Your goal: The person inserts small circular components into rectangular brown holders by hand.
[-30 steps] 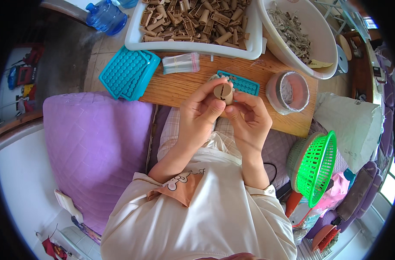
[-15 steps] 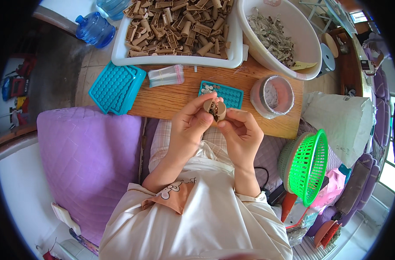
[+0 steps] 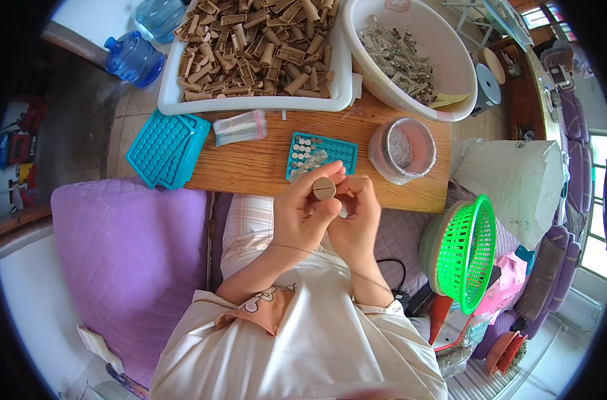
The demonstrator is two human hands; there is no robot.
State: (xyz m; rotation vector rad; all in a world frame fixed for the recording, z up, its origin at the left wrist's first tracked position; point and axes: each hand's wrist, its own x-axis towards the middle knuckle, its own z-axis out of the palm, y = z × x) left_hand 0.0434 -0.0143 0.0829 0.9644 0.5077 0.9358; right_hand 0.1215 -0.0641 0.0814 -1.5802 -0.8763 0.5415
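Observation:
A brown plastic cylinder (image 3: 324,188) is held over the near edge of the table, its round end with a thin slot facing up. My left hand (image 3: 298,217) is closed around it, thumb in front and fingers behind. Against its other side my right hand (image 3: 357,223) is closed, fingers curled; its thumb is largely hidden. A clear plastic piece (image 3: 311,162) shows just beyond my left fingers; I cannot tell whether it joins the cylinder. Behind the hands lies a teal tray (image 3: 340,151) of small round pockets, some holding silvery discs.
A white bin (image 3: 257,105) of brown half-shells stands at the back, beside a large tub (image 3: 450,80) of clear parts. A lined pail (image 3: 410,150) is at right, stacked teal trays (image 3: 163,150) and plastic bags (image 3: 240,128) at left. A green basket (image 3: 467,257) stands right of me.
The two brown shells, held apart with small parts showing between them, now appear as one closed cylinder turned end-up. Both hands have drawn closer together and lower; the view has shifted slightly.

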